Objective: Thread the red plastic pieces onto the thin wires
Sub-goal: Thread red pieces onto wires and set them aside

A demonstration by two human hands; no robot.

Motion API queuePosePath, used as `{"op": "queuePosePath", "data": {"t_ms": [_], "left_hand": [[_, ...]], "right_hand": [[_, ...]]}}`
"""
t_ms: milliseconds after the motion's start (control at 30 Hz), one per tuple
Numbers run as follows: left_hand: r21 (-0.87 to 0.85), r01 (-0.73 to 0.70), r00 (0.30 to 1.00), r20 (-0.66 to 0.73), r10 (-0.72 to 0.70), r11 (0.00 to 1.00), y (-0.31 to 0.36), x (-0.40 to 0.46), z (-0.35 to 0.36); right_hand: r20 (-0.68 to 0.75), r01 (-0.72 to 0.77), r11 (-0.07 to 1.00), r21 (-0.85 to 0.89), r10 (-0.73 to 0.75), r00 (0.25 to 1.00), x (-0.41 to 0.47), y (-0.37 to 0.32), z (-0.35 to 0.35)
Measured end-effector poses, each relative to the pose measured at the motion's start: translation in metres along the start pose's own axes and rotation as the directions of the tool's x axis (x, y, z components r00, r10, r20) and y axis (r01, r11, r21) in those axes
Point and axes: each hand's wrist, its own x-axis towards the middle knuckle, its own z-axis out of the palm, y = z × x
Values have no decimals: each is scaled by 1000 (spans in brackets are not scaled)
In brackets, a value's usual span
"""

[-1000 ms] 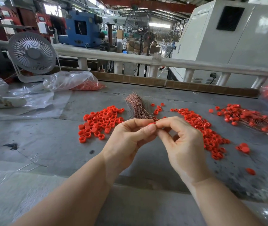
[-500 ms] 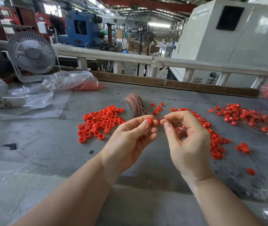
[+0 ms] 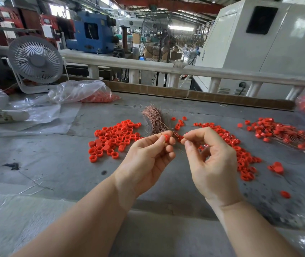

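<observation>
A second ago the two hands were pressed together over one red piece; now they have drawn a little apart. The left hand point(image 3: 148, 156) pinches a single red cap point(image 3: 167, 139) between thumb and forefinger. The right hand point(image 3: 210, 160) has thumb and forefinger closed at their tips, just beside that cap — whether it holds the end of a thin wire I cannot tell, it is too fine to see.

Two hands, one cap held. On the table point(image 3: 55, 164) the loose pieces are too many to count, but they lie in heaps: one pile of caps point(image 3: 113, 139) just left of the left hand, one long scatter of red rings point(image 3: 240, 151) behind and to the right of the right hand, and one heap of threaded pieces point(image 3: 281, 133) well off to the right. One bundle of copper wires point(image 3: 154, 120) lies just beyond the fingertips, between the two near heaps.

Far left of the hands — a plastic bag point(image 3: 81, 92) of red pieces and a small white fan point(image 3: 35, 61).
</observation>
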Motion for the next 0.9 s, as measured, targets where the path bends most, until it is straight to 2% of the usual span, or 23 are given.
{"op": "queuePosePath", "data": {"t_ms": [500, 900], "left_hand": [[67, -50, 999, 18, 49, 996, 1, 0, -3], [-35, 70, 997, 36, -69, 997, 4, 0, -7]], "right_hand": [[17, 31, 999, -41, -30, 999, 0, -2, 1], [17, 19, 1000, -23, -18, 1000, 1, 0, 1]]}}
